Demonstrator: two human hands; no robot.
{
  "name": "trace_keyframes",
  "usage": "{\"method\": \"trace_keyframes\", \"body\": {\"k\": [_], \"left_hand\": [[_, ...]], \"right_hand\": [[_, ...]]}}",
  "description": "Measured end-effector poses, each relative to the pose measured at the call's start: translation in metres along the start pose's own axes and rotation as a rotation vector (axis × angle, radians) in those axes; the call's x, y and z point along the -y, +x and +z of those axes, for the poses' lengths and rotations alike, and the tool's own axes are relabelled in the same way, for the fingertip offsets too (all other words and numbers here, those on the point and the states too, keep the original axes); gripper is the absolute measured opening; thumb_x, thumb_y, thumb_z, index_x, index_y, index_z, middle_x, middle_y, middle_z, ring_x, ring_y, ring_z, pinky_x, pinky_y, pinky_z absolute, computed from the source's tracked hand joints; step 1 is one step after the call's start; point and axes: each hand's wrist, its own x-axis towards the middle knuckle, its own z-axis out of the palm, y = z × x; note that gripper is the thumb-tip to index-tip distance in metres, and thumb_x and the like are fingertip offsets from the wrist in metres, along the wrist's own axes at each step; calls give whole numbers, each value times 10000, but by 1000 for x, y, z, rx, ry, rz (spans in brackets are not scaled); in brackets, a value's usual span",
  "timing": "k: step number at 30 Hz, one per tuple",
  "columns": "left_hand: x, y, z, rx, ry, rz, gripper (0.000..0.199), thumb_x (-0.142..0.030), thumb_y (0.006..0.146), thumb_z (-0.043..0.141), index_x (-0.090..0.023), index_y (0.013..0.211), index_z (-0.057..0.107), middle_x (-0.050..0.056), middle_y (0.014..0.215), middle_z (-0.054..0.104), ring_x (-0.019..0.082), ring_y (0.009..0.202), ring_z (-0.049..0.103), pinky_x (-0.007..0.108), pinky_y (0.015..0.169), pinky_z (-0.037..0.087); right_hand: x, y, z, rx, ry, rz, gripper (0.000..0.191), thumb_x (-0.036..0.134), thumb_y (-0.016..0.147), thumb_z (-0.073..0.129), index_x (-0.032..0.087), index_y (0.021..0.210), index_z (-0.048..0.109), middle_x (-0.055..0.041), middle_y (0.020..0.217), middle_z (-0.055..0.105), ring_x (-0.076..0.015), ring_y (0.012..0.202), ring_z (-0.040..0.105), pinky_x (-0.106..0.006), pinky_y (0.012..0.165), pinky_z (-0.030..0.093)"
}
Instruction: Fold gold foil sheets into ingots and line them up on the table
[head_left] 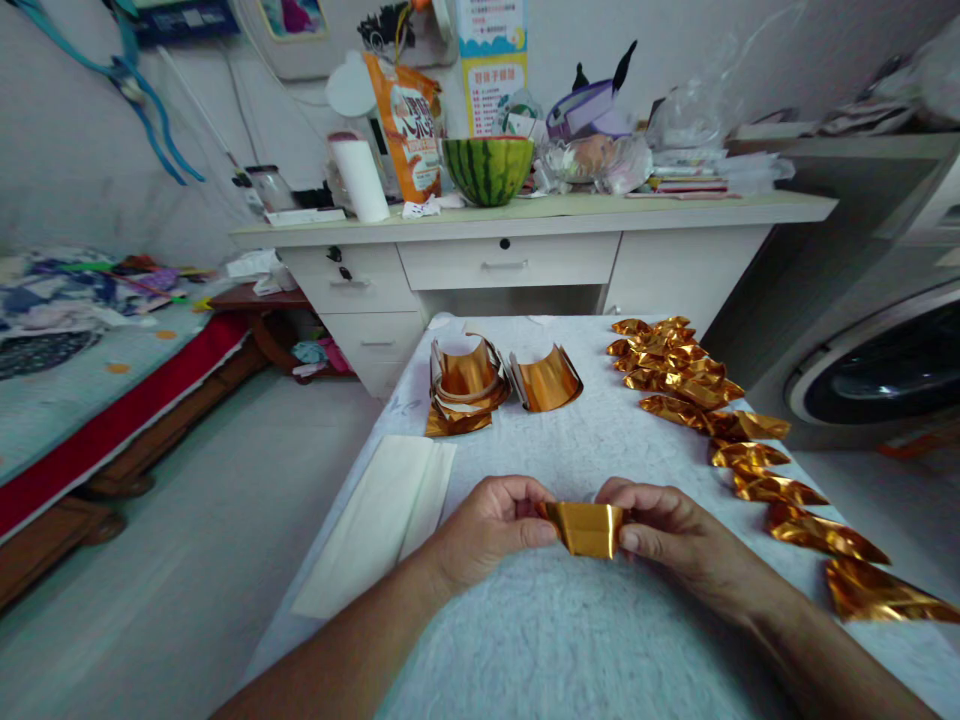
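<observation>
A small folded piece of gold foil paper [589, 530] is held level above the cloth-covered table [510, 640]. My left hand [504, 520] pinches its left end between thumb and fingers. At its right end, my right hand [664, 525] grips it the same way. Beyond my hands lie a curled stack of gold foil sheets [469, 375] and a smaller curled stack of gold foil [550, 380]. Along the right side runs a row of folded gold foil pieces [739, 425], boat-like with pointed ends. Pale paper sheets [379, 515] lie flat left of my hands.
Behind the table stands a white desk [517, 258] bearing a cut watermelon [489, 170], an orange pouch [409, 130], a white paper roll [360, 175] and plastic bags. A washing machine [885, 350] is on the right, a bed [97, 390] on the left.
</observation>
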Motion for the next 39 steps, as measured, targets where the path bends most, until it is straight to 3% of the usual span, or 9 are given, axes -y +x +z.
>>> {"method": "trace_keyframes", "body": {"k": [12, 21, 39], "left_hand": [[3, 0, -1, -1, -6, -67, 360, -342, 591, 864, -115, 773, 652, 17, 639, 663, 104, 575, 577, 219, 581, 422], [6, 1, -4, 25, -32, -78, 362, -349, 601, 864, -108, 775, 658, 30, 642, 680, 113, 561, 601, 233, 582, 447], [5, 0, -4, 45, 82, -74, 292, -316, 612, 850, -113, 747, 689, -4, 609, 650, 72, 557, 552, 179, 562, 411]], "right_hand": [[-8, 1, -1, 26, 78, 61, 206, 370, 800, 739, 185, 813, 650, 36, 706, 519, -91, 649, 419, -215, 608, 327], [-12, 0, -7, 23, 125, 101, 194, 350, 801, 742, 181, 857, 667, 18, 719, 589, -78, 605, 488, -206, 582, 392], [-4, 1, -1, 24, 4, 76, 275, 394, 796, 729, 176, 683, 605, 39, 619, 508, -99, 605, 414, -232, 588, 312]]}}
